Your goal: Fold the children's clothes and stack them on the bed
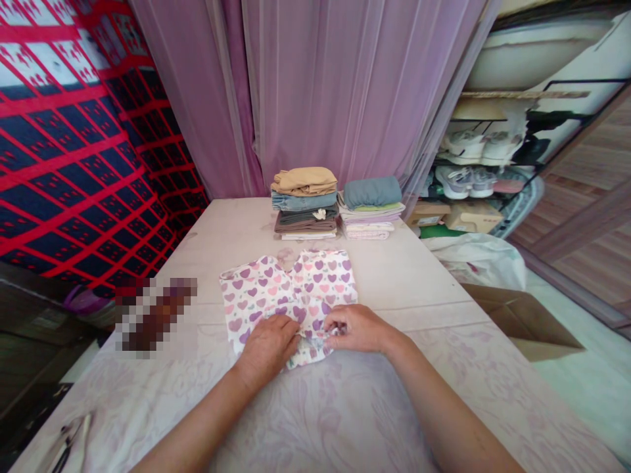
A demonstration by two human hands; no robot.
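A white garment (318, 276) printed with purple and pink hearts lies on the covered table, its lower part folded up over itself. I cannot tell what kind of garment it is. My left hand (271, 341) rests on its lower left part, fingers bent and thumb close to them at the folded edge. At the lower right edge my right hand (357, 328) pinches the cloth between thumb and curled fingers. A bit of the garment's underside shows between the two hands. My fingertips partly hide the fold.
Behind the garment stand two stacks of folded clothes, one topped by a tan piece (304, 181), the other by a blue-grey piece (373, 191). A purple curtain (340, 85) hangs behind. Shoes (466, 182) fill a rack at right, near an open cardboard box (522, 318).
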